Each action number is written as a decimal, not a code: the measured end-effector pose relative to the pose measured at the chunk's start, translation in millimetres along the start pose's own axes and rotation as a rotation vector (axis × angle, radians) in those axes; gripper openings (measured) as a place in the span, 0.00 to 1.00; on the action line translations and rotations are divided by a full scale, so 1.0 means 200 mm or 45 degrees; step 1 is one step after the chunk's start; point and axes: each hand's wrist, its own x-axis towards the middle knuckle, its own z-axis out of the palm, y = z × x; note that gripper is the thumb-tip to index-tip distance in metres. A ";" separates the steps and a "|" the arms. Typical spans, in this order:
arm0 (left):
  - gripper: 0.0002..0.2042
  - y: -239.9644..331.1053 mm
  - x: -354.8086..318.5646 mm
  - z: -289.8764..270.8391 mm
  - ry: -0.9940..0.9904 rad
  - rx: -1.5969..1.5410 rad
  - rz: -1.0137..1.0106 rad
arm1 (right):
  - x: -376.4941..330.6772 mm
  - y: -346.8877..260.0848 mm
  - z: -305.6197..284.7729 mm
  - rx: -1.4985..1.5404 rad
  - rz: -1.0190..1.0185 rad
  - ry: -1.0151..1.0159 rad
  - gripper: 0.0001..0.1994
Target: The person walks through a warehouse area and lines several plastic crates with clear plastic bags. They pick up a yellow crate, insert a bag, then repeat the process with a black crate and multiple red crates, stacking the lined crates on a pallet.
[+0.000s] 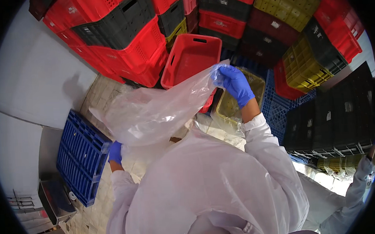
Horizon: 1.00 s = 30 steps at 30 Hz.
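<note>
Between my two hands, the clear plastic film (154, 112) spans from near left to far right, above the tiled floor (89, 217) and across my view of the near part of the red crate (196, 57). My right hand (235, 83) is closed, its fingers pinching a gathered end of the film. My left hand (115, 152) is at the film's near left edge; I cannot tell how far its fingers are closed or how firmly they grip.

Likely faults and causes: a weak left grip may let the edge slip and fall to the floor, risking dirt. Excess tension between the hands may tear the film at the right-hand pinch. The loose far left part may snag on the crate rim. At left, the blue pallet (81, 159) is just beside the left hand and may catch the near edge.
</note>
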 end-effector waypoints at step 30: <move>0.09 1.12 -1.00 0.72 -0.297 -0.787 1.095 | 0.02 0.25 0.91 -1.314 0.122 -1.117 0.20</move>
